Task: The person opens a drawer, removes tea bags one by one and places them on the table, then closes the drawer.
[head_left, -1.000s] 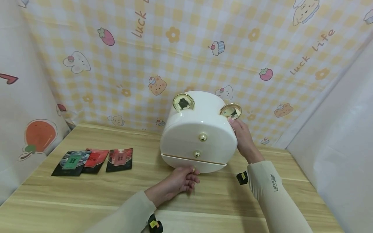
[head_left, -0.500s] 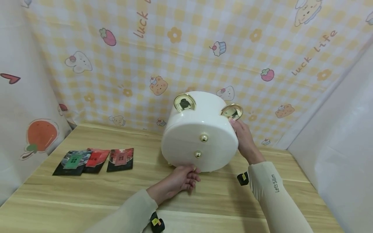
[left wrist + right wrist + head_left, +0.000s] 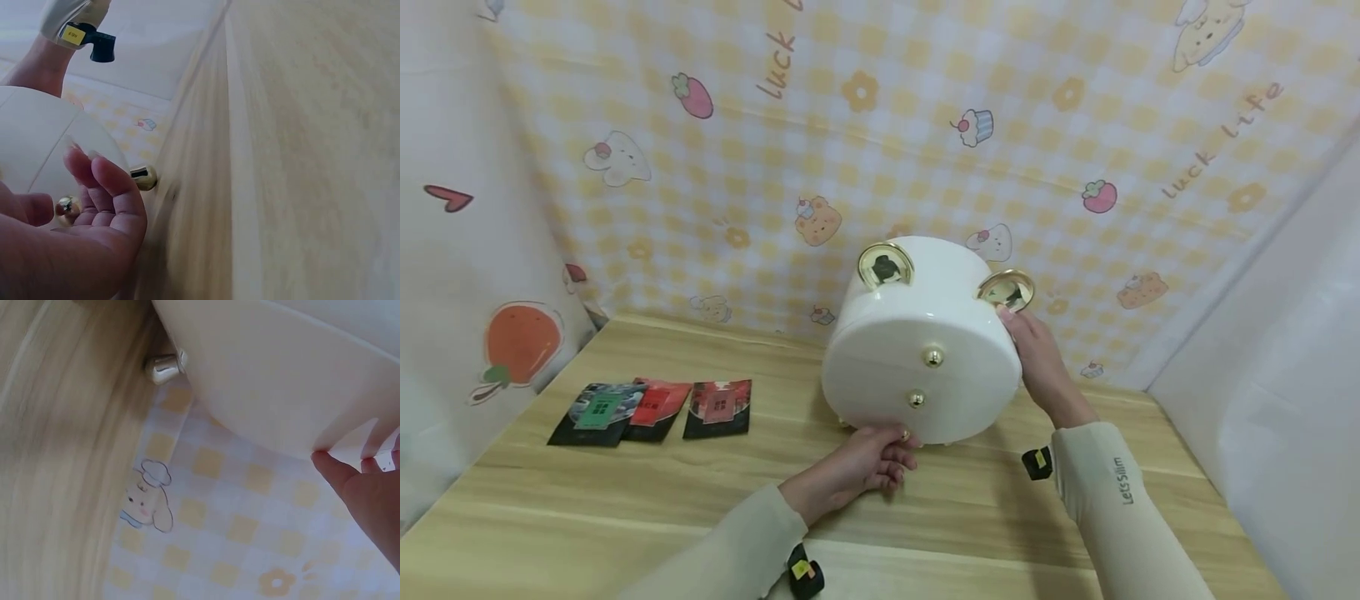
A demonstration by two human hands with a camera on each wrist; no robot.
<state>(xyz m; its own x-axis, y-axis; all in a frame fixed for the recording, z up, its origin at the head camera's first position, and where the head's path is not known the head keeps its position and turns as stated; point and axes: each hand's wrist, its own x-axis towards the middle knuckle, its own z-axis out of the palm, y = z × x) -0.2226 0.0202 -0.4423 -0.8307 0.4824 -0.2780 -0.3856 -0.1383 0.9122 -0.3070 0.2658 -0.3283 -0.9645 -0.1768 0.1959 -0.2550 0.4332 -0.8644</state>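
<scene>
A glossy white rounded drawer box [image 3: 880,358] with gold ears and gold knobs stands on the table, its bottom drawer flush with the front. At the lowest knob [image 3: 905,434], my left hand [image 3: 868,467] pinches with thumb and forefinger, the other fingers loosely curled below. The left wrist view shows that knob [image 3: 67,206] between thumb and fingers. My right hand [image 3: 1037,358] rests on the box's right side, just under the right gold ear [image 3: 1006,290]. Its fingertips [image 3: 322,456] touch the white side wall in the right wrist view.
Several flat black, red and green packets [image 3: 651,410] lie on the wooden table [image 3: 625,500] at the left, two of them overlapping. Behind the box hangs a yellow checked cloth [image 3: 760,167]. White sheets [image 3: 1285,333] close off both sides.
The bottom drawer, slightly pulled out a second ago, has gone in flush with the front. The left hand stays at its knob and the right hand on the side. The head view has shifted slightly.
</scene>
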